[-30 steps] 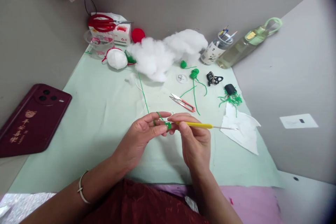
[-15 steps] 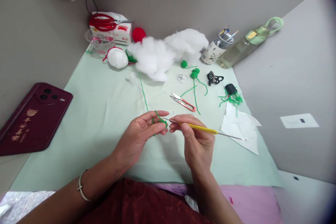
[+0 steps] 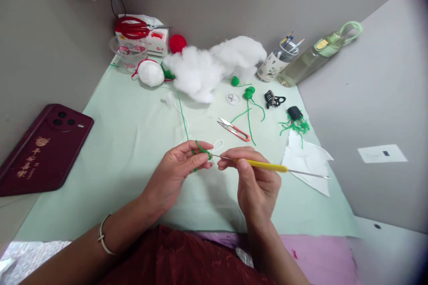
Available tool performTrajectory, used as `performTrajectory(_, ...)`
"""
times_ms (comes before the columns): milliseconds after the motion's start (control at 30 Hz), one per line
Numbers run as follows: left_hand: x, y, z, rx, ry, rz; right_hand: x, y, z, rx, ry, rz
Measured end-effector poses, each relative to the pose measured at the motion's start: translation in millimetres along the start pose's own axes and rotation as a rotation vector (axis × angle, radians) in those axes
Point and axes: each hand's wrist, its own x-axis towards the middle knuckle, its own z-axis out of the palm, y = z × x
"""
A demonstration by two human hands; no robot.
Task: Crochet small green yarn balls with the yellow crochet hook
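Tabletop (image 3: 123, 151): pale green, across the middle of the frame
White yarn ball (image 3: 151, 73): upper left, just in front of a clear cup (image 3: 133, 64)
Stuffing (image 3: 194, 73): white, top centre, two heaps touching
Pencil jar (image 3: 270, 69): upper right, beside a water bottle (image 3: 299, 70)
Green yarn pieces (image 3: 249, 93): right of upper centre, tails trailing, near a round clear disc (image 3: 233, 99)
Snips (image 3: 239, 132): centre, blades apart, pointing up-left
Claw clip (image 3: 274, 99): black, right of the yarn pieces
Yarn scraps (image 3: 302, 124): right, green, beside a small black object (image 3: 294, 113), overlapping torn white paper (image 3: 306, 156)
Green strand (image 3: 181, 107): upper centre; touching the tabletop or just above, unclear
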Motion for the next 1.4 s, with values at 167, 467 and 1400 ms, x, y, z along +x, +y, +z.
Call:
performTrajectory(167,-0.9,0.5,-0.8,0.016,0.003,0.012,-0.7,0.7,-0.1,-0.025,-0.003,0.007)
performTrajectory(467,-0.7,0.3,-1.6,0.022,0.019,0.021,-1.0,2.5,-0.7,-0.023,-0.004,0.007)
performTrajectory(1400,-1.4,1.8,-3.5,0.158,0.036,0.067,-2.8,-1.9,-1.8,-0.117,-0.015,-0.071)
